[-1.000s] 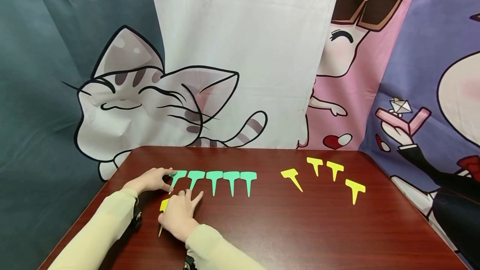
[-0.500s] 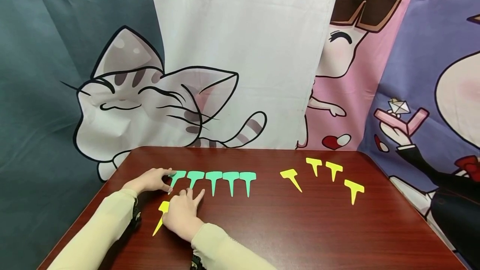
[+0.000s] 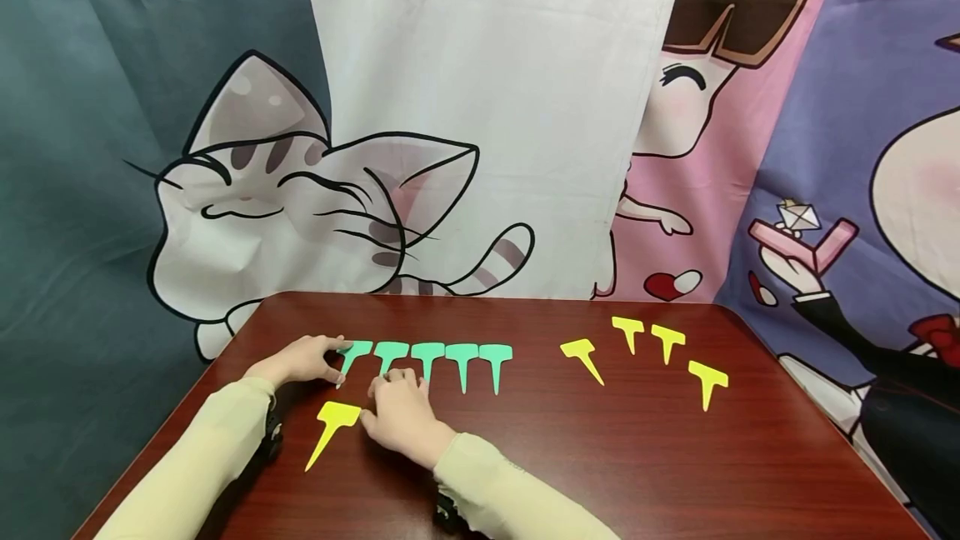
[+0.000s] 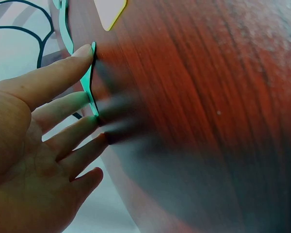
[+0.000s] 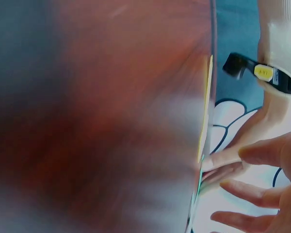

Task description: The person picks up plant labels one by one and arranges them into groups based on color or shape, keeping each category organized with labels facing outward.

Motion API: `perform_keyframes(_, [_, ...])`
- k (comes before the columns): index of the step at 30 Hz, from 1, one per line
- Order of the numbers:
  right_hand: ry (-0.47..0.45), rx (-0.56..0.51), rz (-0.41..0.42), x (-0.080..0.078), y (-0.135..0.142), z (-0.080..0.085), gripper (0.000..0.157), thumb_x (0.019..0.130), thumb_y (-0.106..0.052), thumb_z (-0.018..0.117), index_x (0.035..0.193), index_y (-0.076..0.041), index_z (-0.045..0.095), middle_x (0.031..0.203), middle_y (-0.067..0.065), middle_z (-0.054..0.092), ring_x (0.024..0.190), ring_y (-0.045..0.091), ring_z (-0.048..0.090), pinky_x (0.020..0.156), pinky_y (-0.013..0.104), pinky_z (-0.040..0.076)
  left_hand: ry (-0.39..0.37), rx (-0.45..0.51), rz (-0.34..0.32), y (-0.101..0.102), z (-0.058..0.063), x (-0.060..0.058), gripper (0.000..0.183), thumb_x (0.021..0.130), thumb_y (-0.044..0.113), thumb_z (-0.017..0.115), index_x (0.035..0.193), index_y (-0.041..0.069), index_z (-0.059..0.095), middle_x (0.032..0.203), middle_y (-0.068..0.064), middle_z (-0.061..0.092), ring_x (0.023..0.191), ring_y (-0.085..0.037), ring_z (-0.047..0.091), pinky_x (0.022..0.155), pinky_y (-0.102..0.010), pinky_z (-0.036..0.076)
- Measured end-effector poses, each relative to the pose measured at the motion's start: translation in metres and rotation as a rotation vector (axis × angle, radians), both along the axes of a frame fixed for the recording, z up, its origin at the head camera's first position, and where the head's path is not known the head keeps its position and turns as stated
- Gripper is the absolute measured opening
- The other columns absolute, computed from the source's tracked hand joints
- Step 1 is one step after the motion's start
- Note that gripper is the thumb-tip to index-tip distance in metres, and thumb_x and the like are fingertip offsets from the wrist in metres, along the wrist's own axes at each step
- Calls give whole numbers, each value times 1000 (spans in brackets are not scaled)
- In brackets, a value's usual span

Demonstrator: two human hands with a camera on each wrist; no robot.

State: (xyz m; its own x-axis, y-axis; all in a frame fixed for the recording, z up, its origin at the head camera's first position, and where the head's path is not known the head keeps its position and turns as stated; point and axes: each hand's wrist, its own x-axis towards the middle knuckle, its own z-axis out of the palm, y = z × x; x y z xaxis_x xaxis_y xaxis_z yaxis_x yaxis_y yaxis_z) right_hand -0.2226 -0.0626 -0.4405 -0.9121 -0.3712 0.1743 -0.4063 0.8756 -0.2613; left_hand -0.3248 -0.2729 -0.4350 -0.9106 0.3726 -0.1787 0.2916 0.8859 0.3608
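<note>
Five-pointed accuracy aside, several green T-shaped plant labels lie in a row on the brown table. My left hand rests at the leftmost green plant label, fingertips at its head and thumb at its stem tip. In the left wrist view its straight fingers touch that label, seen nearly edge-on. A yellow plant label lies tilted in front of the row. My right hand is just right of its head, fingers loosely bent and holding nothing. It partly covers the stems of two green labels.
Toward the right of the table lie several more yellow plant labels, apart from one another. Behind the table's far edge hangs a printed cloth with cartoon figures. A black band circles the left wrist.
My right hand has let go of the yellow plant label and moved right, leaving it lying tilted with its head uncovered. My left hand has stayed in place.
</note>
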Motion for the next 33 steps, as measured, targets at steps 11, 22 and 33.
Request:
perform_keyframes(11, [62,-5,31,-18,50,-2,29,89,-35,64,107,-13,65,108,6,63,101,28,56,76,42,48,-5,17,-3,2,0,2,69,79,30,77,138,7,51,148,-23,36,133,-49,31,99,-60,38])
perform_keyframes(22, [110,-44,26,-35,98,-4,23,87,-31,66,99,-11,66,103,7,64,96,28,60,69,38,53,1,8,-15,0,2,3,70,78,31,77,137,6,51,147,-24,37,133,-50,31,99,-61,37])
perform_keyframes(33, [98,-123,-15,-50,143,-8,22,85,-24,68,97,-6,66,97,10,63,92,31,61,72,45,52,1,10,-11,0,0,2,70,78,31,77,138,6,50,147,-24,36,133,-50,31,99,-60,38])
